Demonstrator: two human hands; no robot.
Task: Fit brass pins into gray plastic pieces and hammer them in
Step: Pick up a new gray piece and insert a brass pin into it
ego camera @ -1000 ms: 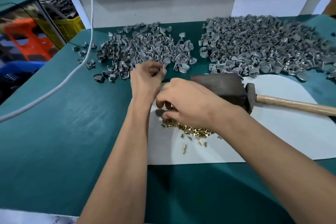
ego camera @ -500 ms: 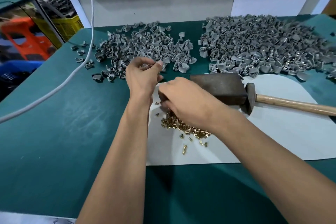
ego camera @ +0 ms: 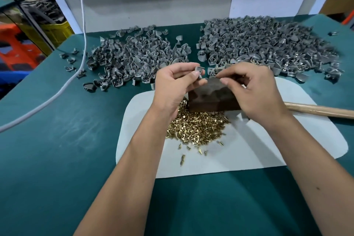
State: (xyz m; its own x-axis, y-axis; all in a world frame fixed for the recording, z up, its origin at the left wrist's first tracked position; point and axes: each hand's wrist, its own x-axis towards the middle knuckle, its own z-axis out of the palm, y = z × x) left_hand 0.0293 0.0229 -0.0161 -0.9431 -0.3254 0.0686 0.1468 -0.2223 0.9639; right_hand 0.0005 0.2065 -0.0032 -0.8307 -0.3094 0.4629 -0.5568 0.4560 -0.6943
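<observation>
Seen from the head view, a single gray plastic piece (ego camera: pixel 199 72) is pinched between the thumb and fingers of the left hand (ego camera: pixel 176 82), raised above the worktop (ego camera: pixel 57 149). Just beside it, the right hand (ego camera: pixel 251 90) is held with thumb and forefinger pressed together; whether a pin is gripped there cannot be told. Beneath both hands a dark metal block (ego camera: pixel 212 97) is set on a white sheet (ego camera: pixel 268 149), and a heap of brass pins (ego camera: pixel 197 126) is spread against its near side. A wooden handle (ego camera: pixel 321 110) is laid toward the right edge. Two heaps of gray pieces are spread along the far edge, left (ego camera: pixel 134 57) and right (ego camera: pixel 268 44).
</observation>
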